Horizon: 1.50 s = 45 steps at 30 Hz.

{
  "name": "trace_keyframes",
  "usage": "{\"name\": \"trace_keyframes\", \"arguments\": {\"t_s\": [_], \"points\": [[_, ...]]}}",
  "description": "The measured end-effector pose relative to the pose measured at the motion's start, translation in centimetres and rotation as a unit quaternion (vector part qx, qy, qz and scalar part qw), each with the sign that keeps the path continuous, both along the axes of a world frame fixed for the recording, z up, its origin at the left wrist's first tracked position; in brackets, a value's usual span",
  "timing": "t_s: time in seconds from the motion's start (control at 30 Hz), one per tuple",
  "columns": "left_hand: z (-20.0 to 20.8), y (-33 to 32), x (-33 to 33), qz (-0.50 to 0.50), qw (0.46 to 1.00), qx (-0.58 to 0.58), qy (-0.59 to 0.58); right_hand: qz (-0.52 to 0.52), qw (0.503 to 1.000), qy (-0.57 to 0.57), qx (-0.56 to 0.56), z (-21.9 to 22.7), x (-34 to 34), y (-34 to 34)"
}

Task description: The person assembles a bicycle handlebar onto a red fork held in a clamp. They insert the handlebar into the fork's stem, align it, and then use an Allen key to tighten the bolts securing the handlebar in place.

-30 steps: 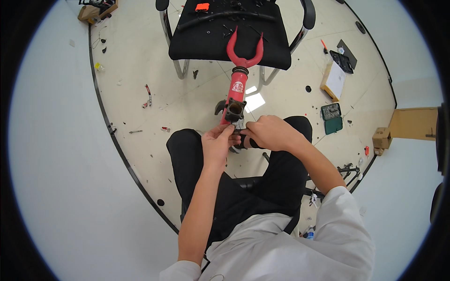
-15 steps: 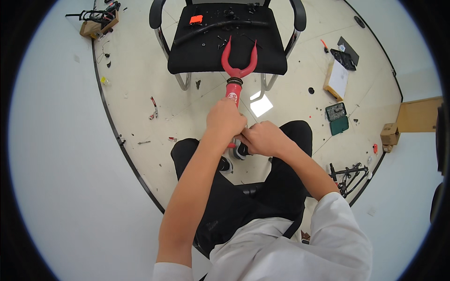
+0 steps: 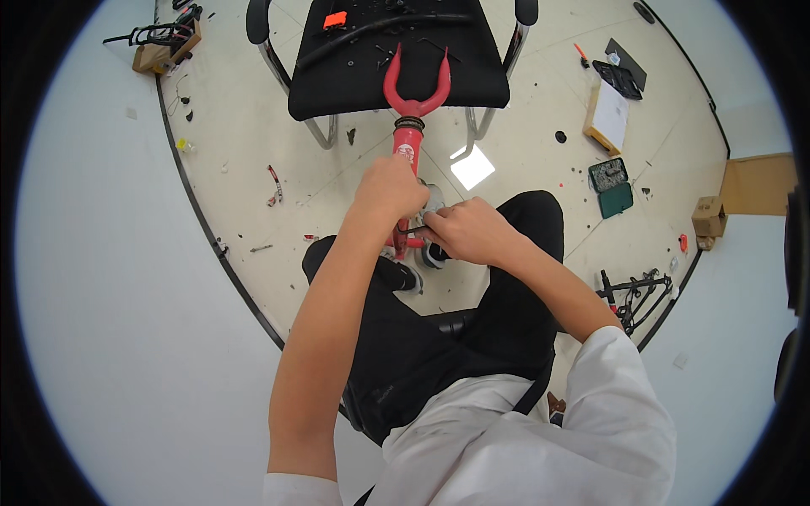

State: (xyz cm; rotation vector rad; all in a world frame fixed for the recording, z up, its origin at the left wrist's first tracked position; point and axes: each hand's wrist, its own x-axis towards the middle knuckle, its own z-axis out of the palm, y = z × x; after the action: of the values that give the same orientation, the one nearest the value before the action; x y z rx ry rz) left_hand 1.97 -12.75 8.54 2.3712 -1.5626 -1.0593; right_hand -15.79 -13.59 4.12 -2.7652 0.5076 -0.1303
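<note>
Fingers point(image 3: 434, 221) of the right hand point(image 3: 469, 229) pinch one end of a thin, dark, bar-shaped tool point(image 3: 413, 229) in the head view, the other end reaching toward a red-painted bicycle frame point(image 3: 408, 137) just below the left hand point(image 3: 392, 191). That frame rises between the person's black-clad knees point(image 3: 533, 211) to a black fabric chair seat point(image 3: 337, 87), where the two prongs of its red, U-shaped fork point(image 3: 418, 108) lie over the front edge. Back up, the left hand covers part of the red tube, fingers curled under; their tips are hidden, and whether they close on it cannot be told. Beyond the prongs, a long, black, slightly bent bar point(image 3: 384, 31) lies beside a flat, bright-orange piece point(image 3: 335, 20) (small dark parts point(image 3: 386, 61) are scattered nearby). On the pale tiled floor point(image 3: 527, 152), an open, dark-green case point(image 3: 615, 201) sits at right.
</note>
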Motion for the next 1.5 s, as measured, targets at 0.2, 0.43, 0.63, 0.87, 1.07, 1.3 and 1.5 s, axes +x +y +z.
{"name": "trace_keyframes", "arguments": {"t_s": [0.2,0.43,0.63,0.87,1.07,1.3,1.5], "points": [[-0.6,0.2,-0.2,0.015,0.999,-0.030,-0.002,0.029,0.998,0.031,-0.044,1.2,0.5,-0.4],[0.0,0.0,-0.1,0.015,1.000,0.012,0.007,0.077,0.989,0.121,-0.043,3.4,1.3,-2.0],[0.2,-0.2,-0.1,0.011,0.999,0.029,0.022,0.155,0.964,0.199,-0.083,5.1,2.9,-2.9],[-0.3,0.2,-0.1,0.035,0.999,-0.005,0.015,0.149,0.968,0.202,0.005,5.0,3.2,-3.3],[0.3,0.0,-0.1,0.025,0.999,0.020,0.025,0.134,0.968,0.207,0.052,5.2,2.9,-3.1],[-0.3,0.3,-0.1,0.027,0.999,-0.011,0.022,0.113,0.972,0.204,0.024,4.7,2.5,-2.6],[-0.2,0.2,-0.2,0.025,1.000,-0.004,0.017,0.103,0.976,0.191,-0.005,4.8,2.3,-2.2]]}}
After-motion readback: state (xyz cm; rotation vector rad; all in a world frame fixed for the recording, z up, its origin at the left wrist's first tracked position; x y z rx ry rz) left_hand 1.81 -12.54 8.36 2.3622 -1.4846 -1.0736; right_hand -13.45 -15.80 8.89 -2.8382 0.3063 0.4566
